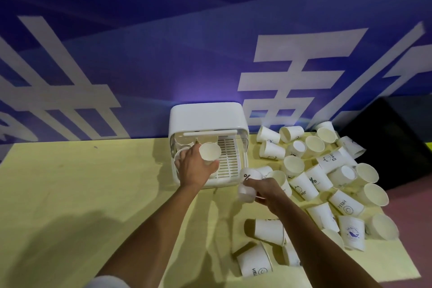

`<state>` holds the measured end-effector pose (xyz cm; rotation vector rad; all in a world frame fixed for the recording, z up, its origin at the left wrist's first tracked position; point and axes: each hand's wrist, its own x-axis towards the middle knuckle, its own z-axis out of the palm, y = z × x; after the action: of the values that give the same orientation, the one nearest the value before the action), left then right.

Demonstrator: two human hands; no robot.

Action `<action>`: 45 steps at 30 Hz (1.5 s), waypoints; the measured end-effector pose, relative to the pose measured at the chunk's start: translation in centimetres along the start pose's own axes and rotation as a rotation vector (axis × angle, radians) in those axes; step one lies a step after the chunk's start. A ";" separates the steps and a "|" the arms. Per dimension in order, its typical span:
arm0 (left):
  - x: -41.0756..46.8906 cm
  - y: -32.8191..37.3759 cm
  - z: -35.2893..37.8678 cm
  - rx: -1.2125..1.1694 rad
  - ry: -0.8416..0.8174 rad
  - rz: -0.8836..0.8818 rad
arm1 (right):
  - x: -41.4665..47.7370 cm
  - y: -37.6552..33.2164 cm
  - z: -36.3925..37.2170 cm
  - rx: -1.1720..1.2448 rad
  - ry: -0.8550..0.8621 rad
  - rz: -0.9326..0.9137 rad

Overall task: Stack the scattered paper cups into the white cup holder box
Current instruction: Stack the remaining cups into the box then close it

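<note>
Paper cups (327, 182) scattered right of the white cup holder box (208, 121), nearest ones before it, our right hand (264, 190) gripping a % cup (247, 184) at its front corner, our left hand (196, 166) holding an upright cup (209, 152) over its slatted tray (230, 159), blue wall (140, 65) behind

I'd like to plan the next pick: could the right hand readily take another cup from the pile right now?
Probably not: the right hand already grips a cup, though the pile lies unobstructed beside it.

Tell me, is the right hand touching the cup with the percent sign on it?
Touching. The head view shows the right hand with its fingers wrapped around the percent-sign cup, holding it just in front of the white box.
</note>
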<state>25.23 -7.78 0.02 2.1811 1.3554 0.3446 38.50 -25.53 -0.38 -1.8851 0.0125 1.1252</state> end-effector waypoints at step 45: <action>-6.7 -9.8 -2.1 -0.131 -0.045 0.094 | 2.0 -3.1 10.5 -0.492 0.053 -0.690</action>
<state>13.81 -9.65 -3.43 2.1349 1.1751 0.4058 33.74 -15.52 -1.38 -2.0854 -0.8870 0.6230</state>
